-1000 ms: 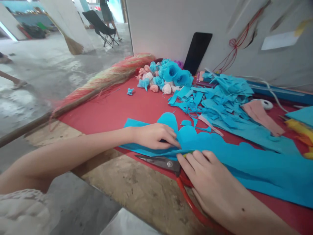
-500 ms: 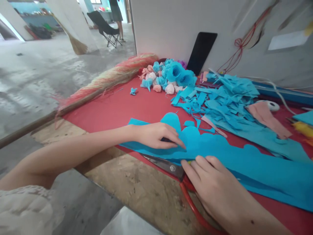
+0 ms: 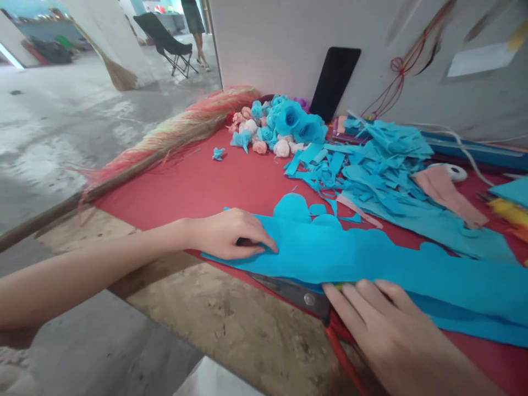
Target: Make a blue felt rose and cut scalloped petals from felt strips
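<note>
A long strip of blue crepe paper (image 3: 350,247) with a scalloped far edge lies across the table's near side. My left hand (image 3: 231,234) is on its left end, fingers curled and thumb and index fingertips pressed on the paper. At the strip's near edge, my right hand (image 3: 383,324) is closed around the red-handled scissors (image 3: 308,299), knuckles up. Their dark blades point left and go partly under the paper. A bit of yellow-green shows by the right fingertips; I cannot tell what it is.
Blue paper scraps (image 3: 371,165) pile up behind the strip. Paper flowers (image 3: 284,124) cluster at the back, near a black phone (image 3: 336,82) leaning on the wall. A wooden pole (image 3: 119,176) with pink-cream fibres lines the left edge. Beyond are a folding chair (image 3: 165,41) and a standing person (image 3: 196,33).
My left hand has slid left along the paper. My right hand and the scissors have shifted right and toward me, and the paper a little right. The view has turned slightly.
</note>
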`<state>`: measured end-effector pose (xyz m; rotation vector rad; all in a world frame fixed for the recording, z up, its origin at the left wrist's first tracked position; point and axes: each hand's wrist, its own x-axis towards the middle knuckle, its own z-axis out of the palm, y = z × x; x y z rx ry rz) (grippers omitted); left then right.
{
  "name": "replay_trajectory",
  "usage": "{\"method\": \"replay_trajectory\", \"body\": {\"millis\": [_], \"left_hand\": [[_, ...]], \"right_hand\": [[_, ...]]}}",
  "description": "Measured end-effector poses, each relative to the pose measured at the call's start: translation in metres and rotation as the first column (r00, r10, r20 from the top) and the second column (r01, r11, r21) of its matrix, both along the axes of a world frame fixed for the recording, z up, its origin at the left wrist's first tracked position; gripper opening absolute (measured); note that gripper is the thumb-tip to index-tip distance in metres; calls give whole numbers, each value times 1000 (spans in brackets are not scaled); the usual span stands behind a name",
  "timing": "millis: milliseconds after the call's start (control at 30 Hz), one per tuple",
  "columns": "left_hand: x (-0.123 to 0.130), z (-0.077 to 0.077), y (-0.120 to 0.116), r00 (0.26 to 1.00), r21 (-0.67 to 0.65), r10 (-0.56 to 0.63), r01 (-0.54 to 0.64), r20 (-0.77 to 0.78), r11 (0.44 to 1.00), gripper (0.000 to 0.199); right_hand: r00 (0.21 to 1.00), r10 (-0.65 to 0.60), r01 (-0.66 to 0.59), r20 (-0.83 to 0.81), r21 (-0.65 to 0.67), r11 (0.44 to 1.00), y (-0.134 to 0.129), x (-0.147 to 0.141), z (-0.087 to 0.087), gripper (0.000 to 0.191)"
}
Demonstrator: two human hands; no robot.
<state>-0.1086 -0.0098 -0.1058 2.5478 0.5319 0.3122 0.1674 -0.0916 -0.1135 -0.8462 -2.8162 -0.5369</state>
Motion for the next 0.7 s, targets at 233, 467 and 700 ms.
{"method": "replay_trajectory", "body": {"millis": [233, 467, 700], "left_hand": [[-1, -6, 0, 1000, 2, 9, -9, 18, 1000, 25], [1, -3, -1, 999, -10, 15, -14, 28, 1000, 25], [0, -4, -1, 1000, 7, 7, -7, 29, 1000, 25]], "right_hand": [[998, -59, 59, -3, -47, 997, 3, -7, -1, 43], [998, -53, 54, 22, -76, 996, 9, -26, 2, 44], [998, -11, 13, 69, -33, 999, 12, -33, 5, 36]]}}
